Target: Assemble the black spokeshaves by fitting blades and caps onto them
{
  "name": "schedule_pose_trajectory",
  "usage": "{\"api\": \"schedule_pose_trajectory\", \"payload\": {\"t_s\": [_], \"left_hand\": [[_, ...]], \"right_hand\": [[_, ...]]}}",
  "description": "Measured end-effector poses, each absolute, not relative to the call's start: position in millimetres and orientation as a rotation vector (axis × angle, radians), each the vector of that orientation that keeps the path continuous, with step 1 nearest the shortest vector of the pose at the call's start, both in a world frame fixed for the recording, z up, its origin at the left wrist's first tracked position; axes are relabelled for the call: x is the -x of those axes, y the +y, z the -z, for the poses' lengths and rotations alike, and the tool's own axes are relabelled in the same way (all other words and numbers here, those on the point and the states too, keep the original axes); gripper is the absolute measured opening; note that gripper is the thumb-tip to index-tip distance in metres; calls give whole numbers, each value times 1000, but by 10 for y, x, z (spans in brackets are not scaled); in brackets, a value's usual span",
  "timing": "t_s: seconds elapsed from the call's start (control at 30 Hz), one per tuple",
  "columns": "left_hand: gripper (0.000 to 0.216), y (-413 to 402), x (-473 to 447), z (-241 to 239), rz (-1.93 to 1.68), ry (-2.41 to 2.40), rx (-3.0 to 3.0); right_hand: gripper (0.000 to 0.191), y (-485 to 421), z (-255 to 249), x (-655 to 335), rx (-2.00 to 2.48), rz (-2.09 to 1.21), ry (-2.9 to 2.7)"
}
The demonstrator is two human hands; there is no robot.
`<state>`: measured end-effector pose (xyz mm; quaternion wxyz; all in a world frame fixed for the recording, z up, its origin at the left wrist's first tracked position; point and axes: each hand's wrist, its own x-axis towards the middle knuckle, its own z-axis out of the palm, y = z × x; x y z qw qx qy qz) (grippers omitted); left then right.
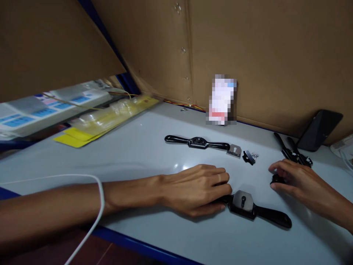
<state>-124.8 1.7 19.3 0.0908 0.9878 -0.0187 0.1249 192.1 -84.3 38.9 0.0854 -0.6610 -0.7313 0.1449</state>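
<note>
My left hand [201,189] is closed round one handle of a black spokeshave [273,217] lying on the grey table. Its steel blade [244,200] sits in the body, with a black screw standing through the blade's slot. My right hand [292,180] is to the right, thumb and fingers curled round a small black lever cap [277,179], partly hidden by them. Farther back lies a second spokeshave body [198,142]. Beside it are a loose slotted blade [234,151], another lever cap [249,157] and small screws [255,156].
Two more black spokeshaves [293,152] lie at the right near a dark phone [320,129]. A blurred lit screen [221,99] leans on the cardboard wall [264,55]. Yellow-backed plastic packaging [110,119] is at left. A white cable [100,198] crosses my left forearm.
</note>
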Motion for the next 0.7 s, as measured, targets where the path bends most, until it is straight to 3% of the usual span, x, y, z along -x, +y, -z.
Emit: {"api": "schedule_pose_trajectory", "payload": {"t_s": [0.1, 0.27, 0.7], "left_hand": [[17, 13, 1247, -193, -377, -57, -2939], [15, 0, 1240, -211, -346, -47, -2969], [13, 8, 1226, -213, -406, -74, -2997]], "right_hand": [[21, -842, -460, -1836, 2008, -568, -2056], [24, -948, -550, -1425, 1712, -681, -1853], [21, -1125, -431, -936, 1410, -495, -2115]]}}
